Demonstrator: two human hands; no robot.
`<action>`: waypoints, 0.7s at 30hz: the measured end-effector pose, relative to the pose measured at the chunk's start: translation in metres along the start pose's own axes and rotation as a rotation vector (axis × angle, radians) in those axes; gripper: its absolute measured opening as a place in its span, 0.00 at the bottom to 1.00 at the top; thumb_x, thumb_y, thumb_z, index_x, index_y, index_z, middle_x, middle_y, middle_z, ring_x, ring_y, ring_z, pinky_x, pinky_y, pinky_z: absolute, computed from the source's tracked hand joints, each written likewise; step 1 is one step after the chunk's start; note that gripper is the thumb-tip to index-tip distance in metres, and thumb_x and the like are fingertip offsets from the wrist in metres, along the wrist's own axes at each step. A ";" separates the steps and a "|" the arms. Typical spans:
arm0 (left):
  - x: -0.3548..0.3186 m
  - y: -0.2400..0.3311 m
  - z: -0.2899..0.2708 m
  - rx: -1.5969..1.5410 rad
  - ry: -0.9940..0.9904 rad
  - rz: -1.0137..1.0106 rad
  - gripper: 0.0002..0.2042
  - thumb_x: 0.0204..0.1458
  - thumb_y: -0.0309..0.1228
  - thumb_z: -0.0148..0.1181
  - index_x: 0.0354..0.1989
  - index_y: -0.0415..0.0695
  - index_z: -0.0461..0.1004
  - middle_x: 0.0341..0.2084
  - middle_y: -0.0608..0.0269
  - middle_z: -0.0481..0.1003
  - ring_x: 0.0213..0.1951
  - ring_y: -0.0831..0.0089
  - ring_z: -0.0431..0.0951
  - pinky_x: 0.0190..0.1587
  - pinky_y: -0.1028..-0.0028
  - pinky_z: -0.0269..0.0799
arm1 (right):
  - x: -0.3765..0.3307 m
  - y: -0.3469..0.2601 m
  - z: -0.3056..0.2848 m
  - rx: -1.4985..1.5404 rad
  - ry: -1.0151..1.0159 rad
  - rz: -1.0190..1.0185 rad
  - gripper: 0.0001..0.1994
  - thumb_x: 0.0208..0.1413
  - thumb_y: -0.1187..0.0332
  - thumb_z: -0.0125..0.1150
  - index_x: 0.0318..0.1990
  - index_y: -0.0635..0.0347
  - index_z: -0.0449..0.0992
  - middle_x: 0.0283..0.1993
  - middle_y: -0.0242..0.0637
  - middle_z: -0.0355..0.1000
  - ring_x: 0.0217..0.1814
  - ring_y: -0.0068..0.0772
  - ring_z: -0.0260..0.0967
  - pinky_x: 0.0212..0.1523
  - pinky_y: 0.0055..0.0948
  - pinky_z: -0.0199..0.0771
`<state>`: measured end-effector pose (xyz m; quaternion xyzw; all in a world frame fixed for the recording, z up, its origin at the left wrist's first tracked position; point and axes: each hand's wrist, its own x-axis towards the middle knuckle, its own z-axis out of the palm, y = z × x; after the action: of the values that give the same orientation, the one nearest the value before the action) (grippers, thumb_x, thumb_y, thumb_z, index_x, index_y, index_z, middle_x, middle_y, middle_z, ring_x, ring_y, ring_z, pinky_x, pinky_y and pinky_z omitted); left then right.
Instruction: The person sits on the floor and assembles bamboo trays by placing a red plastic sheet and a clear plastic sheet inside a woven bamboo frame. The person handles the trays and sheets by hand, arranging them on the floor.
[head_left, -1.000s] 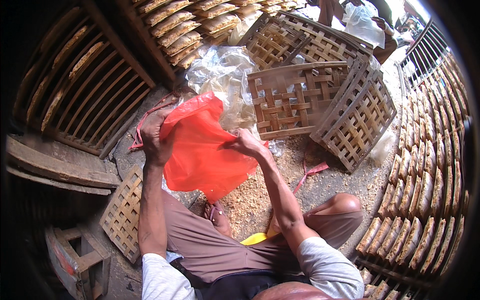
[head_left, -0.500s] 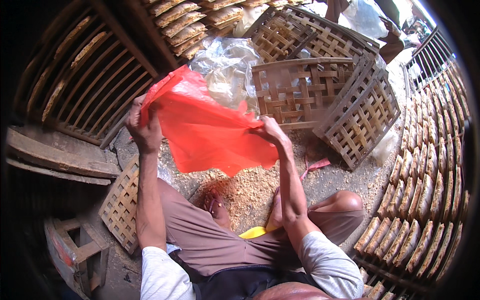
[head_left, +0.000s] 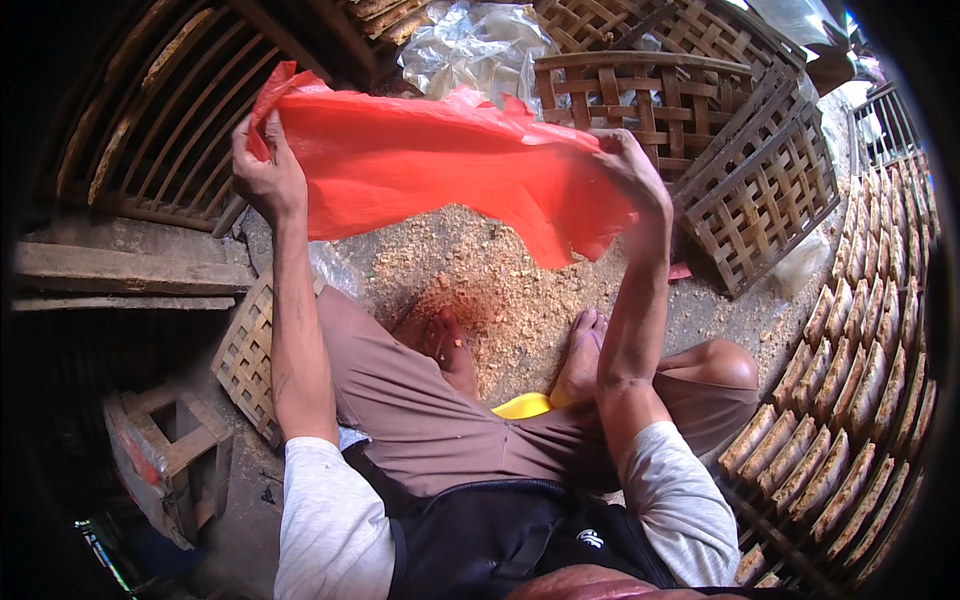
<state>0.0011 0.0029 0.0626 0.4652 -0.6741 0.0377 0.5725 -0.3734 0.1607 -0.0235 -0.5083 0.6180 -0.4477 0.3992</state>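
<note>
Red plastic bag [head_left: 440, 170] stretched out wide in the air between both hands, sagging to a loose point just under the right hand. It hangs above a sawdust pile [head_left: 490, 290] on the floor.

Left hand [head_left: 265, 170]: raised, arm nearly straight up from the elbow, fingers closed on the bag's left corner, a fold of red sticking out above the knuckles. Right hand [head_left: 630, 165]: raised to about the same height, wrist bent, fingers clamped on the bag's right edge, forearm near vertical. Hands well apart, bag taut along its top edge.

Below the hands: 2 bare feet on the sawdust, left foot [head_left: 450, 350], right foot [head_left: 582, 355], knees spread. Yellow object [head_left: 522, 406] just beside the right foot, partly hidden by the leg.

Beyond the right hand: woven bamboo basket [head_left: 640, 100], with a flat bamboo lattice panel [head_left: 770, 200] leaning against it. Crumpled clear plastic [head_left: 475, 45] beyond the bag's middle. Outside the right arm: rows of brown slab-like pieces [head_left: 850, 400] stacked on edge. Beyond the left hand: a slatted bamboo rack [head_left: 160, 120]. Beside the left elbow: a small woven mat [head_left: 245, 360] on the floor, and further out a small wooden crate [head_left: 170, 455].
</note>
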 end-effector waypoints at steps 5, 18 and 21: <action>0.003 0.059 0.004 0.210 0.068 0.594 0.36 0.48 0.51 0.66 0.62 0.45 0.62 0.58 0.53 0.65 0.59 0.59 0.68 0.62 0.54 0.58 | -0.017 -0.036 0.009 -0.046 -0.004 -0.093 0.12 0.54 0.63 0.62 0.40 0.62 0.82 0.27 0.23 0.73 0.29 0.13 0.62 0.32 0.21 0.66; -0.040 0.045 0.028 -0.245 -1.470 0.029 0.10 0.54 0.21 0.55 0.44 0.38 0.77 0.25 0.64 0.77 0.29 0.79 0.73 0.34 0.77 0.69 | 0.013 0.010 0.030 -0.409 -0.152 -0.031 0.21 0.47 0.59 0.68 0.48 0.58 0.79 0.39 0.47 0.78 0.43 0.38 0.76 0.45 0.33 0.73; -0.039 0.029 0.022 -0.225 -1.395 0.067 0.10 0.58 0.31 0.58 0.44 0.40 0.78 0.25 0.65 0.74 0.30 0.81 0.70 0.34 0.75 0.68 | 0.015 0.005 0.030 -0.474 -0.124 -0.020 0.20 0.48 0.63 0.66 0.48 0.63 0.77 0.39 0.44 0.77 0.41 0.30 0.74 0.43 0.32 0.72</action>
<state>-0.0384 0.0295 0.0377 0.2980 -0.8974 -0.3215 0.0500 -0.3487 0.1417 -0.0376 -0.6203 0.6751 -0.2620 0.3014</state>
